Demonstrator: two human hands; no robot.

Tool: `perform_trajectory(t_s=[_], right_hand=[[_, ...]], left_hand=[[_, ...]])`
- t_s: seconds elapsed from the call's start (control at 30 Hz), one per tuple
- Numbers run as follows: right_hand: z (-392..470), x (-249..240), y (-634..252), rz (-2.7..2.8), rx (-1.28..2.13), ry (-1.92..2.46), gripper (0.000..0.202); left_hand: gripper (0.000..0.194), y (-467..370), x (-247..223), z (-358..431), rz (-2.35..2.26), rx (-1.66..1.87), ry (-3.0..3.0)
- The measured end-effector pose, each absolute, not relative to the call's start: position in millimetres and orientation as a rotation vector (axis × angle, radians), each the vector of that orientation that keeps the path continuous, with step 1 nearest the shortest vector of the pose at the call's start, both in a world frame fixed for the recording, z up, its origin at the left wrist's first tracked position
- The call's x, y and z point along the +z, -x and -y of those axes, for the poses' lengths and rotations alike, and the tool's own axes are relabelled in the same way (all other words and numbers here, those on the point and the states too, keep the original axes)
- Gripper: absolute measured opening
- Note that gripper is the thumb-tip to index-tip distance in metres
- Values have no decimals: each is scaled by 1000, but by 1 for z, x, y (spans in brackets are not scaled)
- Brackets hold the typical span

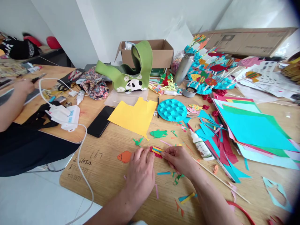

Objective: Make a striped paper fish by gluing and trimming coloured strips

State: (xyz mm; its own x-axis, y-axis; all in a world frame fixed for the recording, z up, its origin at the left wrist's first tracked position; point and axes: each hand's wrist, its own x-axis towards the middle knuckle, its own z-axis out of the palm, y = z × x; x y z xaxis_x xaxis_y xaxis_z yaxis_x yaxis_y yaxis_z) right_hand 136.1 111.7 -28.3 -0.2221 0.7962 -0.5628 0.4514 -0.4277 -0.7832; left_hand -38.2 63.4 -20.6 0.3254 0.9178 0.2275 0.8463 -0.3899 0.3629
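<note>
A small dark red paper fish (156, 151) with yellow and blue strips across it lies on the wooden table between my hands. My left hand (142, 167) presses down on its left end with the fingers laid flat. At its right end, my right hand (177, 158) pinches the edge or a strip between thumb and forefinger; the exact grip is too small to make out. An orange paper fish (124, 157) is just left of my left hand. Beyond my hands lies a green paper fish (158, 134). Paper scraps (164, 173) are scattered nearby.
A glue bottle (202, 146) and a thin wooden stick (222, 179) lie to the right, near stacked coloured paper (260, 128). Yellow paper (133, 114), a phone (100, 121) and a blue scalloped disc (172, 110) lie beyond. A white cable (81, 165) crosses left, beside another person's arm (14, 101).
</note>
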Motion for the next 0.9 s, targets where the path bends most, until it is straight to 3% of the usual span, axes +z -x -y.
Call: perform_trajectory(t_s=[0.9], right_hand=[[-112,-23,-132,1513,1601,1813,29]], left_hand=[[49,34,-14,-63,-1681,394,-2311]])
